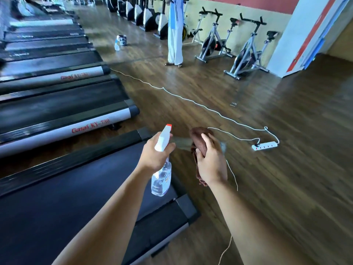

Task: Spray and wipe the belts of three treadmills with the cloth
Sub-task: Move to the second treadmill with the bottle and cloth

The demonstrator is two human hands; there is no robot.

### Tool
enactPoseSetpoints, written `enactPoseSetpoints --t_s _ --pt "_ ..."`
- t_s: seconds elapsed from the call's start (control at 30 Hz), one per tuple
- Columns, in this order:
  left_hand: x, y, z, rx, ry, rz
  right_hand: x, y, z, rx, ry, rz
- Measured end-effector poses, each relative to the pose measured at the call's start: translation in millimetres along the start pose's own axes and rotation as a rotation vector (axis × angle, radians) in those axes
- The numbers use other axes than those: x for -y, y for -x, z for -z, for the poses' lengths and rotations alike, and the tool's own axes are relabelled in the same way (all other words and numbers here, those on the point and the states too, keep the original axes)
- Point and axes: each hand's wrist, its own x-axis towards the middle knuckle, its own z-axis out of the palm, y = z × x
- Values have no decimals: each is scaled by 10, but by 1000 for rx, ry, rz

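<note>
My left hand [154, 155] grips a clear spray bottle [161, 178] with a white head and red nozzle, held above the rear end of the nearest treadmill's black belt [66, 192]. My right hand [210, 159] holds a bunched brown cloth [199, 139] just to the right of the nozzle, over the wooden floor. A faint mist shows between nozzle and cloth. A second treadmill belt [57, 108] and a third belt [47, 64] lie further left and back, in a long row.
A white power strip [265, 145] and its cable [172, 92] run across the wooden floor. A person in white trousers [174, 44] stands further back near exercise bikes [246, 52]. Another spray bottle [116, 44] and a small tub [122, 40] sit on the floor.
</note>
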Motion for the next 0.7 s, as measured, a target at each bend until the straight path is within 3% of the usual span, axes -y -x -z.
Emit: enactPoseSetpoints --t_s 0.7 --pt "-9 -1885 -713 2 4 -13 -571 -1744 -236 35 35 -50"
